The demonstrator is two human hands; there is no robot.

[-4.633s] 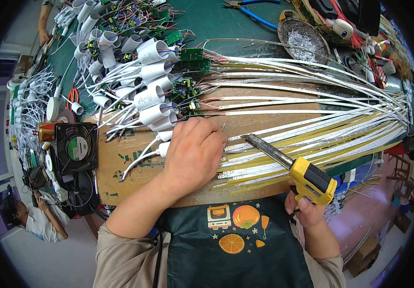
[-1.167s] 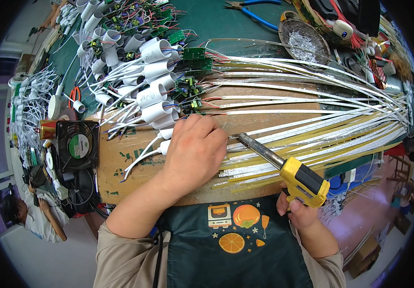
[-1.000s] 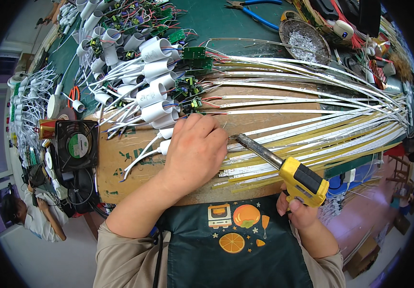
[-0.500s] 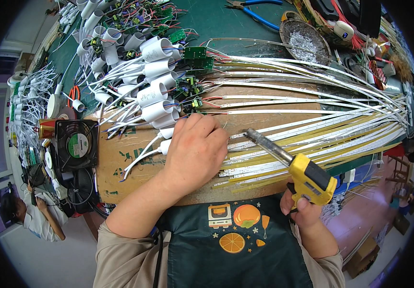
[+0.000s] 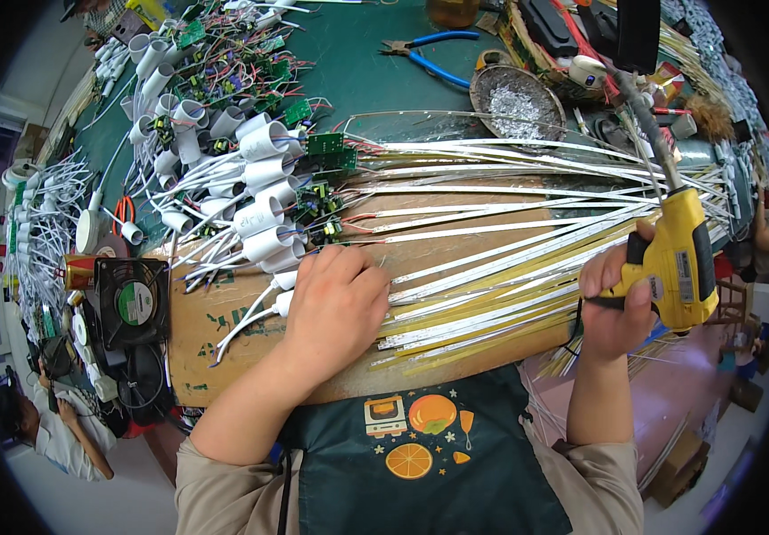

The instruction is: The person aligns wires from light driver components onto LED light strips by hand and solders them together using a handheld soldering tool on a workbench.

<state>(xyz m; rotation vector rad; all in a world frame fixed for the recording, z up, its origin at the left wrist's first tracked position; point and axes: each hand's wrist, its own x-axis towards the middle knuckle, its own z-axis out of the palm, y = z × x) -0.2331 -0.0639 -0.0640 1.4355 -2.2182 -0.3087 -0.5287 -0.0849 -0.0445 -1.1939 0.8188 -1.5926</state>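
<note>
My right hand (image 5: 616, 299) grips a yellow-and-black soldering gun (image 5: 686, 259), its long metal barrel pointing up and away over the far right of the bench. On the brown board (image 5: 193, 343), my left hand (image 5: 340, 299) lies with curled fingers beside the nearest white plastic sleeve (image 5: 283, 305). Whatever those fingers pinch is hidden under them. Long white and yellow LED strips (image 5: 482, 275) fan out to the right from there. Farther back, thin red wires join several strips to small green circuit boards (image 5: 326, 143) next to a row of white sleeves (image 5: 259, 214) with white cables.
A black fan (image 5: 130, 303) stands at the left. Blue-handled pliers (image 5: 438, 40) and a round dish of solder scraps (image 5: 520, 102) lie at the back, near a cluttered basket (image 5: 540, 27). A heap of sleeves and boards (image 5: 215, 76) fills the back left. Another person (image 5: 68, 428) sits at lower left.
My right hand has lifted the soldering gun up and to the right, away from the strip ends; its barrel now points upward. My left hand keeps its place by the sleeve while the view shifts slightly.
</note>
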